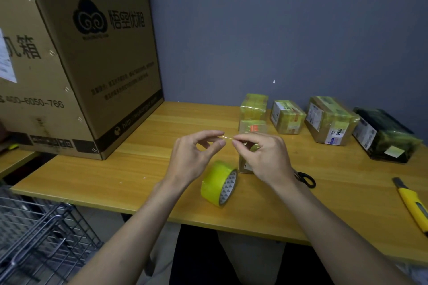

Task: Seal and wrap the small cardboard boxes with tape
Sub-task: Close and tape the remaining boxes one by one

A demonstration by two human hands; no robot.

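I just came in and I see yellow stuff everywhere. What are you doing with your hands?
The left hand and right hand pinch a thin strip of tape stretched between them, above the yellow tape roll on the table. A small box waits under the right hand. Four wrapped boxes line the wall; scissors lie nearby.

My two bare forearms reach in from the bottom edge, with no sleeve, watch, ring or glove visible on either. My left hand (196,152) and right hand (266,155) have short, unpainted nails. Below the arms, my lap shows pale fabric over the thighs and darker cloth beside it.
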